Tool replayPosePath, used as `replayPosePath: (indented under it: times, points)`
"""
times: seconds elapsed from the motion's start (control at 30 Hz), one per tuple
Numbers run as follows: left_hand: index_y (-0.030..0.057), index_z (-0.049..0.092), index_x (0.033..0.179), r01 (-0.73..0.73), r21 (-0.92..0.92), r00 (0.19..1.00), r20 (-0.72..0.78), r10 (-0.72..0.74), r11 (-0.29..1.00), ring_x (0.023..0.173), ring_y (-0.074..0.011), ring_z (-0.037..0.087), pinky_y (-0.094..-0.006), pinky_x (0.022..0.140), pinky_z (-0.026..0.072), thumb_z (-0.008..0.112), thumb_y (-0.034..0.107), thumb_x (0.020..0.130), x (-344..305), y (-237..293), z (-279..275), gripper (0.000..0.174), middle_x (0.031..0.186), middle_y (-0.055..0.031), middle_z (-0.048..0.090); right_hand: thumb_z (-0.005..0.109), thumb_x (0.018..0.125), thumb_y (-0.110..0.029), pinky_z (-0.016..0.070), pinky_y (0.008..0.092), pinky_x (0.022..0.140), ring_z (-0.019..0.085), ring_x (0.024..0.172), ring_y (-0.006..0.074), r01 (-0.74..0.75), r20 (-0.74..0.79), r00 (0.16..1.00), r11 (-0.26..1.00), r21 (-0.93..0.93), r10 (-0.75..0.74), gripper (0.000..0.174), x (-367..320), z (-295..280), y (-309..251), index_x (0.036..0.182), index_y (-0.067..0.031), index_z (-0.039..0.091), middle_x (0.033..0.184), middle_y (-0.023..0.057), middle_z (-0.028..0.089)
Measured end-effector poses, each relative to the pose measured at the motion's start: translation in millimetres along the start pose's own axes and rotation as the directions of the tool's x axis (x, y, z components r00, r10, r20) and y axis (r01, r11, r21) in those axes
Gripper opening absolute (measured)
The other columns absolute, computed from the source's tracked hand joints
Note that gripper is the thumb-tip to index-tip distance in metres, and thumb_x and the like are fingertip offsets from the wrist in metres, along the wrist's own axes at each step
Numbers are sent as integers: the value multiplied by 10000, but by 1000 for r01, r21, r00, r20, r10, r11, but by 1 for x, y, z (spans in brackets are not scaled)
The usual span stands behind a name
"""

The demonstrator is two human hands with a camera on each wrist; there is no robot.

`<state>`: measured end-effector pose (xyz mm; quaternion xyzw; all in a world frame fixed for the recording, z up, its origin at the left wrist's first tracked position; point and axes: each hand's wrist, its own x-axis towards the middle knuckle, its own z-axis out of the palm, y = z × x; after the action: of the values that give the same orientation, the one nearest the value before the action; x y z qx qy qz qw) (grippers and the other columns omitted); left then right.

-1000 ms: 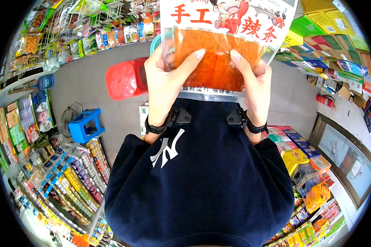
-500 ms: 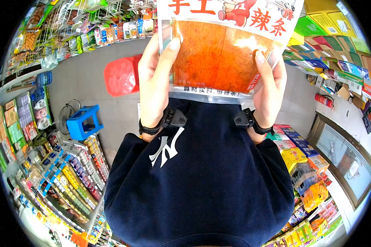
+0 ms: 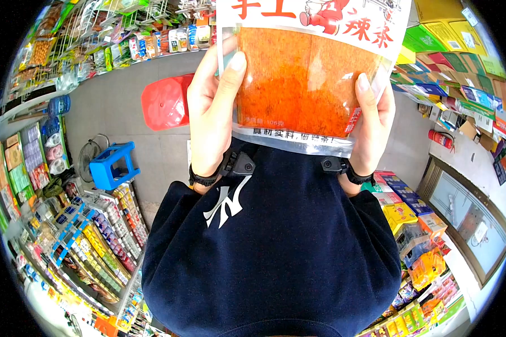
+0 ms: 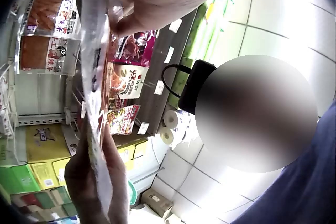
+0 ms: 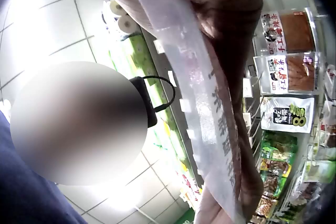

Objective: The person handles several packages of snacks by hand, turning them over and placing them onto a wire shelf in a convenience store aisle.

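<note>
Watching from far off, I see the left hand and right hand pinch the snack bag's side edges near the dark top, lifted but not put down.

The floor is gray. A red stool and a blue stool stand on it. Bright packets fill the shelves. A red fire extinguisher is by the white wall. Big white tiles cover the ceiling, and light shines there.
</note>
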<state>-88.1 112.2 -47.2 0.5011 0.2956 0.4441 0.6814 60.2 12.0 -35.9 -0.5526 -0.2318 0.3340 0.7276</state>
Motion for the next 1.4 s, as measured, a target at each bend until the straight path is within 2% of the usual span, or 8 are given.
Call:
replayPosePath:
  times: [0.23,0.43,0.73,0.83,0.87,1.07,1.17,1.4]
  points:
    - [-14,446,1192,18,-40,1000,-2,-18,999,975,-105,511,-232,843,392,491,138,891,1,0,-2,340,1098,-90,549,538,845,-151,372,258,869,504,1007,127,31,43,999,998,-51,-29,399,2,-5,1,1190,27,444,1112,85,535]
    - [-21,442,1194,10,-35,999,-36,-12,999,996,-107,495,-238,863,378,495,136,889,2,-1,-4,348,1108,-94,541,541,844,-124,404,245,843,518,978,120,25,42,999,999,22,-26,414,-3,-8,0,1209,38,432,1095,85,541]
    - [-20,459,1167,-9,14,999,-47,10,1000,976,-96,491,-235,862,369,490,129,887,3,3,2,318,1069,-69,551,514,849,-97,345,266,912,478,1056,140,57,106,993,998,23,-59,409,0,-8,0,1216,56,419,1160,98,515]
    - [-12,471,1153,-9,16,999,-33,10,1000,970,-93,489,-236,864,366,495,132,885,5,3,4,305,1055,-58,555,515,852,-100,348,270,914,479,1062,145,34,118,992,999,-11,-32,414,2,-14,1,1221,57,412,1168,104,509]
    - [-3,490,1145,2,-5,1000,-23,-2,1000,1028,-110,478,-253,915,318,498,135,873,4,3,4,305,1113,-60,544,514,857,-106,354,276,913,484,1057,149,37,125,992,999,-39,-32,421,2,-15,2,1228,58,400,1166,108,509]
    - [-3,481,1153,-1,43,999,-33,2,999,1031,-108,468,-254,917,312,494,122,874,4,2,3,305,1113,-52,535,512,863,-120,352,288,920,482,1063,159,43,145,989,999,-22,-39,444,3,-15,1,1245,59,374,1190,114,489]
    - [-6,480,1145,-20,31,997,-74,23,999,950,-79,478,-230,846,367,524,118,870,4,1,4,304,1054,-45,552,511,864,-122,331,296,942,454,1102,170,68,163,985,997,-44,-60,450,4,-18,4,1249,62,368,1209,120,476]
    - [-10,475,1152,-25,39,998,-52,27,999,962,-81,471,-225,851,359,526,118,871,6,1,2,313,1076,-45,543,512,860,-100,308,305,966,427,1137,177,84,147,986,996,-32,-78,447,7,-16,6,1250,62,365,1224,133,466]
